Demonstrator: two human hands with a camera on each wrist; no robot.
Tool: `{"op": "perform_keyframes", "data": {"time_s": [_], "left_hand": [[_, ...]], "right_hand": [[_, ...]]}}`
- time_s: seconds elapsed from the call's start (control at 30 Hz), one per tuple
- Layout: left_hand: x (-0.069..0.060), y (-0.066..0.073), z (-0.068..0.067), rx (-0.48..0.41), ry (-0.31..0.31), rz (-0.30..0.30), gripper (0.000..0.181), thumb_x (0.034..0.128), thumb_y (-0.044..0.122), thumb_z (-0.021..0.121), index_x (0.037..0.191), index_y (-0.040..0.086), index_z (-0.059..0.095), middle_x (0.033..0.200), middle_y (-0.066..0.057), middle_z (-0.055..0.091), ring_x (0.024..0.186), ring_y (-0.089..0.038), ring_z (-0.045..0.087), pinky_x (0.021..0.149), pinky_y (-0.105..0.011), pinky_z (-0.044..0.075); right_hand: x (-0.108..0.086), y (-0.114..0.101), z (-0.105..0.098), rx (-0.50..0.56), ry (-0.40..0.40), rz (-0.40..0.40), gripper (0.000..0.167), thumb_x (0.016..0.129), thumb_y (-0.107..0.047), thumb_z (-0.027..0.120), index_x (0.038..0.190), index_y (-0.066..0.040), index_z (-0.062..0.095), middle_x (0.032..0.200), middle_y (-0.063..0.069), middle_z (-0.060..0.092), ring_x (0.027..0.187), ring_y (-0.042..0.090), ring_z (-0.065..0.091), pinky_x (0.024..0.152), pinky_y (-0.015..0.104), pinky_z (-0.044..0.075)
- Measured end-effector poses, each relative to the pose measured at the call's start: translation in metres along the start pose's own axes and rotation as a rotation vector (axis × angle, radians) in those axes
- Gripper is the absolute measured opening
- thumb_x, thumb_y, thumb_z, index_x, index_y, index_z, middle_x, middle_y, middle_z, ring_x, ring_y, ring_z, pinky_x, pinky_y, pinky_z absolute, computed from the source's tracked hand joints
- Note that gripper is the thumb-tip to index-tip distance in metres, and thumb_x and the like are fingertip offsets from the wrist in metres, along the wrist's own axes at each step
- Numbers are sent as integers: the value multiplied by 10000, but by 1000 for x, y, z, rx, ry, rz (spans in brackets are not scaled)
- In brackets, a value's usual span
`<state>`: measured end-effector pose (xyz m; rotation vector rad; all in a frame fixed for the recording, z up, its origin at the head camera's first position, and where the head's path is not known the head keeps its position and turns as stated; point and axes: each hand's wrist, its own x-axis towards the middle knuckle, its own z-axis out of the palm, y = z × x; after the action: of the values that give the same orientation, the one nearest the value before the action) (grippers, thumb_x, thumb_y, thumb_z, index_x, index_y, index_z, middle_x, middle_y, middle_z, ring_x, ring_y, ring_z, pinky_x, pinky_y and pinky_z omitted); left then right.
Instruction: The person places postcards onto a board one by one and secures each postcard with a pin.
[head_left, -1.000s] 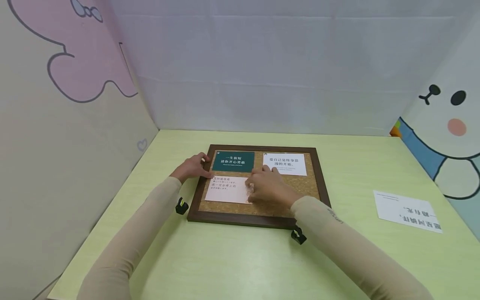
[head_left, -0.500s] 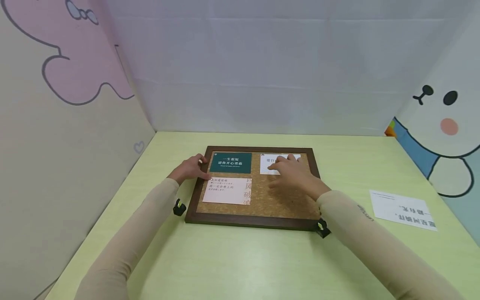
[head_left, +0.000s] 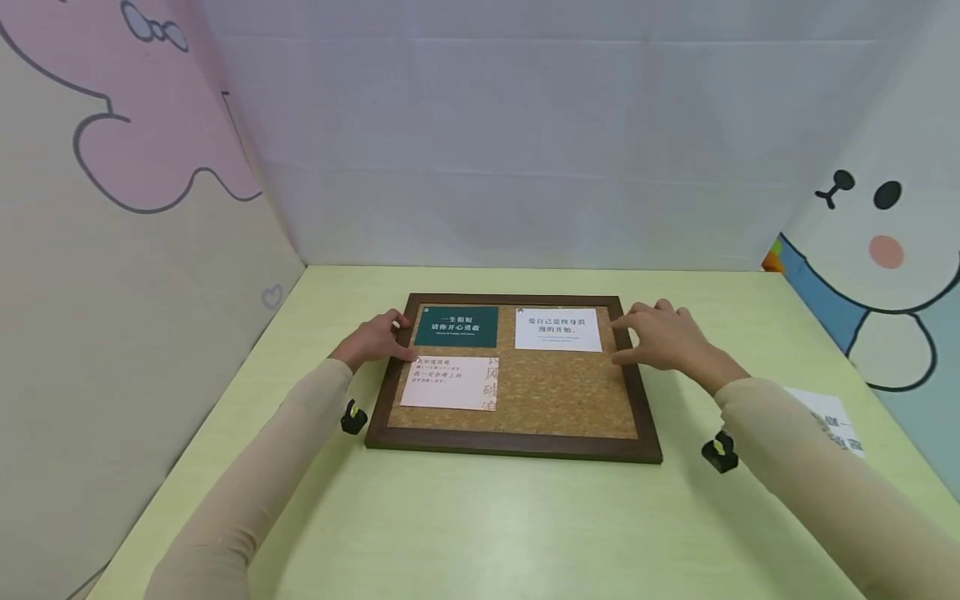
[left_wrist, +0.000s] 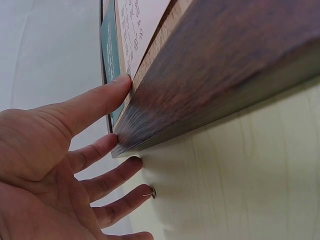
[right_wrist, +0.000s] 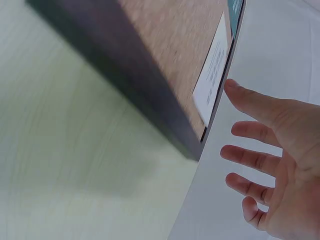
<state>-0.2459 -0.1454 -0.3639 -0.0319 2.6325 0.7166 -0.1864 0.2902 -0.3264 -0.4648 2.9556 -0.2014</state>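
Note:
A brown-framed cork board (head_left: 566, 392) lies flat on the table, with a green card (head_left: 456, 327) at upper left, a white card (head_left: 558, 330) at upper right and a pale pink card (head_left: 449, 383) at lower left. My left hand (head_left: 367, 340) is at the board's left edge. Its thumb touches near the pink card's corner, and the forefinger is at the frame's side in the left wrist view. By another fingertip there sits a small metal pin (left_wrist: 152, 192). Over the board's right edge, my right hand (head_left: 667, 337) is spread and holds nothing; the right wrist view shows gaps between its fingers.
A loose white card (head_left: 828, 414) lies on the pale yellow table (head_left: 480, 525) at the right, partly covered by the right sleeve. Black clips (head_left: 722, 452) hang at both wrists. Walls with cartoon figures stand at the left and right, and a white sheet behind.
My right hand has moved from the pink card's right side, across the white card, to the board's right edge. The left hand stays at the left edge.

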Motion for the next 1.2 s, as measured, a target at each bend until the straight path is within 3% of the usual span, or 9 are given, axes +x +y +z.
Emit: {"op": "perform_keyframes", "data": {"time_s": [0.5,0.77,0.93,1.2], "left_hand": [[3,-4,0,-22,-2,1,691,832,283,789,1369,80,404,1446,-234,419,1218,-366,460,1051,-525,403],[3,-4,1,-21,0,2,687,835,282,786,1371,84,405,1444,-229,422,1212,-361,464,1047,-521,407],[3,-4,1,-27,-3,0,687,833,288,788,1368,90,404,1440,-225,424,1205,-357,462,1041,-516,409],[3,-3,1,-28,-8,-5,691,830,289,791,1366,89,402,1445,-228,419,1208,-357,458,1046,-521,405]], "right_hand": [[-38,78,-3,-25,-39,91,650,809,-399,779,1309,-25,600,1258,265,588,1020,475,486,767,592,383],[-55,113,5,1,-105,135,700,778,-429,796,1300,-6,597,1241,277,577,1031,517,464,792,674,355],[-63,129,12,35,-168,161,759,725,-452,829,1285,7,602,1234,297,568,1025,522,450,831,724,307],[-71,142,20,53,-234,175,781,683,-475,845,1259,2,619,1255,324,554,999,500,473,807,697,329]]}}
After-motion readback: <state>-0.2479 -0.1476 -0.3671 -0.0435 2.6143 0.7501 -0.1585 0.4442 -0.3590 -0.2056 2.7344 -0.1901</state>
